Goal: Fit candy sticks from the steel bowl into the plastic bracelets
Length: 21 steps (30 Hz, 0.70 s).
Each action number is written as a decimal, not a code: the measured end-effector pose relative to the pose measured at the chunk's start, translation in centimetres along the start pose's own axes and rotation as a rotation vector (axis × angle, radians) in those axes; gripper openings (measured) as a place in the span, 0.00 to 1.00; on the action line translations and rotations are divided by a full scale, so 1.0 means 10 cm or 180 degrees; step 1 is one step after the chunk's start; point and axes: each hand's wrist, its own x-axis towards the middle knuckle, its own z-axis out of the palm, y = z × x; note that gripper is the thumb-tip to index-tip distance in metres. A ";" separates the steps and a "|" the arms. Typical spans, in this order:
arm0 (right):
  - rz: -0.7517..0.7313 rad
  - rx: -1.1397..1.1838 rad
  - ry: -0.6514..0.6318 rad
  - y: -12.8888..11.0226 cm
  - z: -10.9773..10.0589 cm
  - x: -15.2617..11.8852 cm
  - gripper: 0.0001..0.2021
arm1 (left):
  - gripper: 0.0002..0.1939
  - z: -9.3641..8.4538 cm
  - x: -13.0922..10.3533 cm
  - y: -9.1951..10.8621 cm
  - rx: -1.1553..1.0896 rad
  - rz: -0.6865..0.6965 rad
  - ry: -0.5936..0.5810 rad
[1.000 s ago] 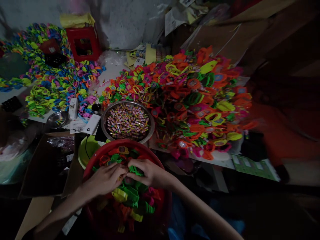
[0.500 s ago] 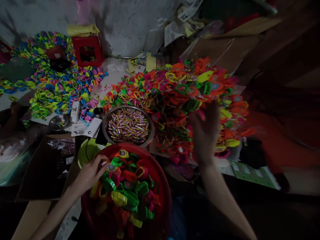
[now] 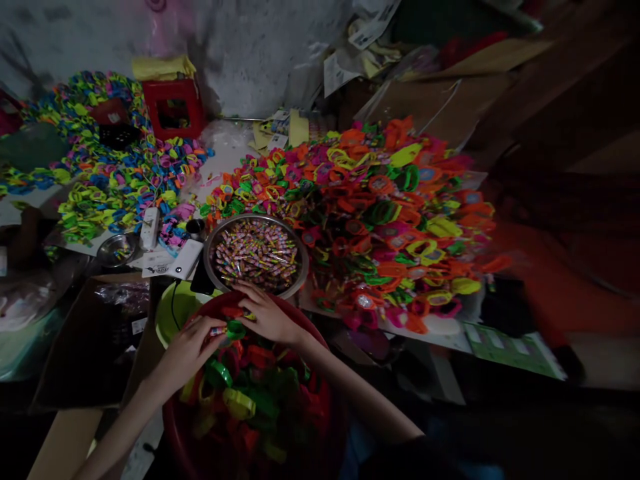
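Over the upper left part of a red tub (image 3: pixel 327 400), my left hand (image 3: pixel 193 347) pinches a small striped tube (image 3: pixel 217 331). Close by on its right, my right hand (image 3: pixel 265 317) has bent fingers above the tub's far rim; what they hold, if anything, is too small to name. A green band (image 3: pixel 235 329) lies between the two hands. Green, yellow, red and pink toy watches (image 3: pixel 240 403) fill the tub. Just behind it a metal bowl (image 3: pixel 207 257) holds many similar striped tubes.
A large heap of colourful toy watches (image 3: pixel 400 227) covers the right of the table. Another heap (image 3: pixel 115 180) lies left, near a red stool (image 3: pixel 150 113). A white power strip (image 3: pixel 149 228), a small metal dish (image 3: pixel 131 245) and a green basin (image 3: pixel 167 310) stand left of the bowl.
My right hand has come from above the right-hand heap down and left to the tub, beside my left hand. My left hand stays near the tub's left rim.
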 end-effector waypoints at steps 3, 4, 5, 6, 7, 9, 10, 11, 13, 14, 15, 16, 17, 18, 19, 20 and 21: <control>0.0256 0.0807 0.0164 -0.08 -0.19 -0.04 0.08 | 0.08 0.00 0.00 0.01 -0.0034 -0.0037 0.0005; 0.0301 0.1034 0.0200 -0.12 -0.25 -0.06 0.08 | 0.08 0.00 0.01 0.02 -0.0062 -0.0059 0.0009; 0.0356 0.1225 0.0226 -0.16 -0.31 -0.08 0.07 | 0.08 0.00 0.03 0.03 -0.0098 -0.0083 0.0006; 0.0439 0.1376 0.0228 -0.20 -0.35 -0.10 0.07 | 0.07 0.00 0.04 0.05 -0.0136 -0.0098 -0.0008; 0.0541 0.1484 0.0192 -0.25 -0.39 -0.12 0.06 | 0.08 0.00 0.06 0.07 -0.0171 -0.0104 -0.0031; 0.0728 0.1573 0.0035 -0.33 -0.44 -0.15 0.07 | 0.08 0.01 0.10 0.12 -0.0206 -0.0073 -0.0053; 0.0780 0.1576 -0.0051 -0.37 -0.45 -0.16 0.08 | 0.09 0.02 0.12 0.15 -0.0196 -0.0037 -0.0051; 0.0792 0.1572 -0.0108 -0.40 -0.46 -0.17 0.09 | 0.09 0.03 0.13 0.17 -0.0159 0.0003 -0.0042; 0.0749 0.1533 -0.0090 -0.44 -0.46 -0.17 0.10 | 0.09 0.05 0.16 0.21 -0.0024 0.0088 0.0015; 0.0722 0.1481 -0.0067 -0.46 -0.46 -0.17 0.10 | 0.09 0.06 0.17 0.22 0.0056 0.0125 0.0059; 0.0694 0.1385 -0.0053 -0.48 -0.46 -0.18 0.10 | 0.09 0.07 0.17 0.23 0.0126 0.0156 0.0107; 0.0660 0.1245 -0.0051 -0.49 -0.47 -0.18 0.10 | 0.09 0.08 0.17 0.24 0.0175 0.0177 0.0164; 0.0620 0.1082 -0.0063 -0.51 -0.48 -0.19 0.10 | 0.09 0.09 0.17 0.25 0.0197 0.0191 0.0217; 0.0578 0.0920 -0.0088 -0.52 -0.49 -0.19 0.10 | 0.09 0.10 0.17 0.25 0.0193 0.0193 0.0263; 0.0525 0.0765 -0.0110 -0.53 -0.51 -0.20 0.09 | 0.09 0.10 0.17 0.26 0.0169 0.0182 0.0296; 0.0460 0.0622 -0.0105 -0.54 -0.52 -0.21 0.09 | 0.09 0.10 0.16 0.27 0.0129 0.0162 0.0319; 0.0380 0.0497 -0.0082 -0.55 -0.54 -0.22 0.09 | 0.08 0.10 0.16 0.27 0.0069 0.0138 0.0329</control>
